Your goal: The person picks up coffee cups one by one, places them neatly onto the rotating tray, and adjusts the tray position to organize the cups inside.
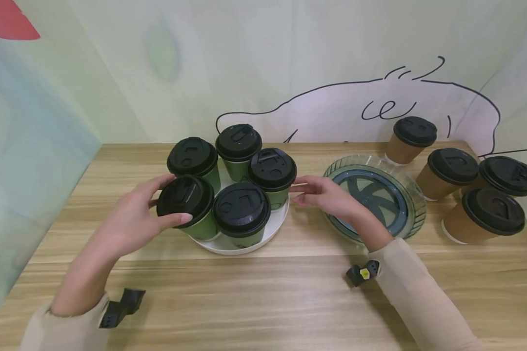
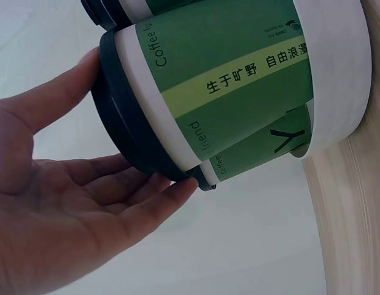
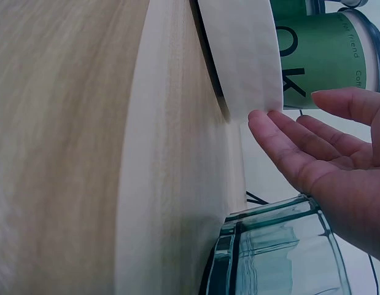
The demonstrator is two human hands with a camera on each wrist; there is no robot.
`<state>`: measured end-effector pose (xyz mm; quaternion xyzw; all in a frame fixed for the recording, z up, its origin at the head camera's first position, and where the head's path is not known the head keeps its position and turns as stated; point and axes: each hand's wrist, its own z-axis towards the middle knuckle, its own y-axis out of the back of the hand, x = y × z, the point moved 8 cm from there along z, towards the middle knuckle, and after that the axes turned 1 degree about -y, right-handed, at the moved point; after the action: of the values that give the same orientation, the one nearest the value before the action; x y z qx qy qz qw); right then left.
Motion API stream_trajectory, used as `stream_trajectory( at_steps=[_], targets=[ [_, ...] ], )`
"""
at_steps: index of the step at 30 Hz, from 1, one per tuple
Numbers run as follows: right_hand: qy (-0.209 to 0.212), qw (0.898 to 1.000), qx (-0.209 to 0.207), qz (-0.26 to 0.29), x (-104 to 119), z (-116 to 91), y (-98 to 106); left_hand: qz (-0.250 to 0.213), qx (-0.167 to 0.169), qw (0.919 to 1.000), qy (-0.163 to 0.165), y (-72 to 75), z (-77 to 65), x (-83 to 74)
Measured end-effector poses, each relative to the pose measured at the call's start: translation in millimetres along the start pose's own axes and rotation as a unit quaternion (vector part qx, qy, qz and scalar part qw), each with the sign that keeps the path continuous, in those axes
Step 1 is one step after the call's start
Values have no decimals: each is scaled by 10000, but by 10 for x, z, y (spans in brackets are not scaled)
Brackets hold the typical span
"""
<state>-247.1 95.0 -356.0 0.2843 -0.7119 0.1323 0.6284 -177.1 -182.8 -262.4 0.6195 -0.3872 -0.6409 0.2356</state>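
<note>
Five green cups [image 1: 241, 207] with black lids stand clustered on a round white tray [image 1: 234, 251], left of centre on the wooden counter [image 1: 263, 297]. The left hand [image 1: 136, 219] holds the front-left green cup [image 1: 204, 228] by its lid [image 1: 186, 197], thumb and fingers on opposite edges; the cup's base sits within the tray's low wall, and the left wrist view shows lettering on its pale green band. The right hand [image 1: 327, 194] is held wide and grips nothing, its fingertips at the tray's right rim, beside the right-hand green cup [image 1: 276, 199]; whether they make contact cannot be told. A transparent glass dish [image 1: 415, 214] lies partly beneath the right forearm; farther right stand four brown cups [image 1: 435, 183], also black-lidded.
</note>
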Motion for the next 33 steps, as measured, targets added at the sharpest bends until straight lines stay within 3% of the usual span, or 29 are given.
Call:
stream_trajectory(
  at_steps=[7, 16, 24, 29, 33],
  targets=[
    [13, 10000, -12, 17, -3, 7, 4, 136, 58, 9999, 13, 4, 36, -13],
    [20, 10000, -27, -25, 6, 10, 8, -127, -14, 9998, -132, 45, 1, -34],
    [25, 10000, -22, -4, 11, 1, 5, -225, 26, 9994, 268, 96, -87, 12],
    [11, 10000, -34, 11, 15, -12, 9, -399, -223, 9983, 374, 149, -170, -20],
    [-39, 10000, -82, -1, 29, -39, 19, -497, -493, 9972, 272, 167, -235, -100]
  ],
)
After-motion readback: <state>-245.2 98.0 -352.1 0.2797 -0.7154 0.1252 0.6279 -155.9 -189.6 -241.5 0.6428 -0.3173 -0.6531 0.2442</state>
